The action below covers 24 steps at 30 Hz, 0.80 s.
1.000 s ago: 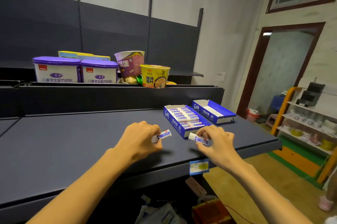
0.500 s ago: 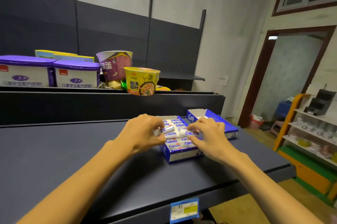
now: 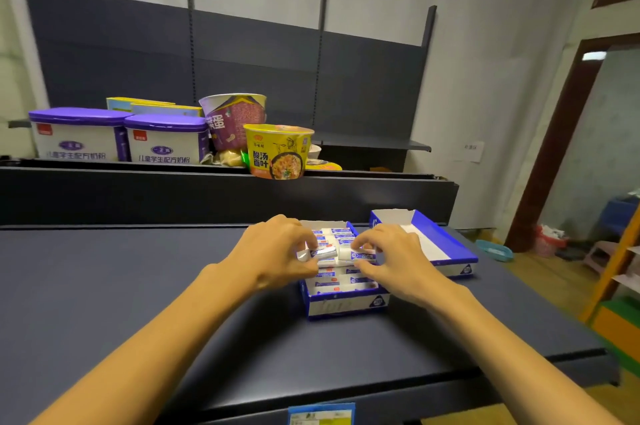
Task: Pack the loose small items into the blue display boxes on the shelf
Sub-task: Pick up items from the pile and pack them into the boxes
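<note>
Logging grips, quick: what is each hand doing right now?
Left hand: pinches a small packet over the near blue box.
Right hand: pinches another packet there.

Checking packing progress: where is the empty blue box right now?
The empty blue box sits on the dark shelf, right of the filled box, just beyond the right hand.
</note>
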Each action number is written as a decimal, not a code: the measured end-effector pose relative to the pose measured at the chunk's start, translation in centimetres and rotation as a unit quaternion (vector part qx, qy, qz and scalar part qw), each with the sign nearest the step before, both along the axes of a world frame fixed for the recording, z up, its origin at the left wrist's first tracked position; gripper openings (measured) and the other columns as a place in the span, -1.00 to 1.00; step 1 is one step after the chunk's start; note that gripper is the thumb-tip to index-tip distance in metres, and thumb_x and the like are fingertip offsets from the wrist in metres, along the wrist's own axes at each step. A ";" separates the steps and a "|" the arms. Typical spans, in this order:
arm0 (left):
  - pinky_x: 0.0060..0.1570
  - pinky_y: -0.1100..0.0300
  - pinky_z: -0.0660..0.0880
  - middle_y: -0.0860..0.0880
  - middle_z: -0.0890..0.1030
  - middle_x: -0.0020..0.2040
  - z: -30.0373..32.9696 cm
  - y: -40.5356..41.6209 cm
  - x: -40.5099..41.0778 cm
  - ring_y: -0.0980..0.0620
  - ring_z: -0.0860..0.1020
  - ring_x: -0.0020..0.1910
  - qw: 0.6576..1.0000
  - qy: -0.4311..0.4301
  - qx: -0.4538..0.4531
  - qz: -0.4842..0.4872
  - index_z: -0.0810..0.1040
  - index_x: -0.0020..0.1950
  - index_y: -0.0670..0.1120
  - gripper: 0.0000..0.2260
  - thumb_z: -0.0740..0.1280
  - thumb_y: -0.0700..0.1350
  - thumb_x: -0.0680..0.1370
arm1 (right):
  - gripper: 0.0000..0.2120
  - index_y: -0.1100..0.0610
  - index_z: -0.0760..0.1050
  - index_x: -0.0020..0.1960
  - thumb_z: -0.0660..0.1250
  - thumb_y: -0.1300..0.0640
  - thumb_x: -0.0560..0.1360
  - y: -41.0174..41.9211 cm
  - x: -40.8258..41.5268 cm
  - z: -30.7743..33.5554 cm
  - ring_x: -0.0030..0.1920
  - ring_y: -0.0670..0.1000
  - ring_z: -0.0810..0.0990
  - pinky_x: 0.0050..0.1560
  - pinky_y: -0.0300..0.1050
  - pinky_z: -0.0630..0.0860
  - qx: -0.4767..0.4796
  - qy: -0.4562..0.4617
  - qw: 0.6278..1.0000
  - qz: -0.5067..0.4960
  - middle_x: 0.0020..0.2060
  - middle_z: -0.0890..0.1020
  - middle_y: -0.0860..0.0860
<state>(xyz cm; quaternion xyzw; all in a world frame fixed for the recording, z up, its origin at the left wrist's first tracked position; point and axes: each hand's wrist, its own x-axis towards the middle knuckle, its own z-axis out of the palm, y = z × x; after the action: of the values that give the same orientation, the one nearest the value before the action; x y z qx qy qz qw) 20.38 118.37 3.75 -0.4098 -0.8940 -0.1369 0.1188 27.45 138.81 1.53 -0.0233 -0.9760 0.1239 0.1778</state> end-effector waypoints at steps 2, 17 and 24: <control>-0.02 0.18 0.50 0.09 0.56 0.17 -0.1 0.3 0.7 0.12 0.45 0.13 1.000 -0.008 -0.001 0.009 0.57 0.17 0.07 -0.71 0.34 0.13 0.50 | -0.71 -0.04 0.51 0.18 0.39 -0.04 0.48 0.3 0.2 0.2 0.23 -0.08 0.42 0.25 -0.07 0.39 -0.006 -0.011 1.000 0.012 0.23 0.53 -0.07; 0.00 0.18 0.47 0.02 0.54 0.24 -0.1 2.4 1.6 0.06 0.43 0.21 0.994 -0.016 -0.094 0.058 0.58 0.21 0.06 -0.69 0.35 0.10 0.51 | -0.69 -0.04 0.51 0.20 0.39 -0.05 0.48 1.4 0.9 0.6 0.24 -0.07 0.42 0.25 -0.07 0.41 -0.023 -0.012 0.999 0.038 0.25 0.51 -0.07; 0.01 0.19 0.47 0.03 0.53 0.26 -0.5 2.3 1.0 0.04 0.42 0.21 0.993 -0.037 -0.091 0.067 0.52 0.28 0.06 -0.64 0.35 0.12 0.51 | -0.67 -0.07 0.50 0.24 0.37 -0.07 0.50 1.2 0.4 0.6 0.29 -0.06 0.35 0.25 -0.10 0.33 0.019 -0.030 0.998 0.044 0.30 0.43 -0.07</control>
<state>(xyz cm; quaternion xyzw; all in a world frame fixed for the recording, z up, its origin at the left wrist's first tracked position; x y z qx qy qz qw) 21.39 120.63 3.25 -0.3526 -0.9320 -0.0616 0.0565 27.86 140.02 2.12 0.0196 -0.9831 0.1123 0.1432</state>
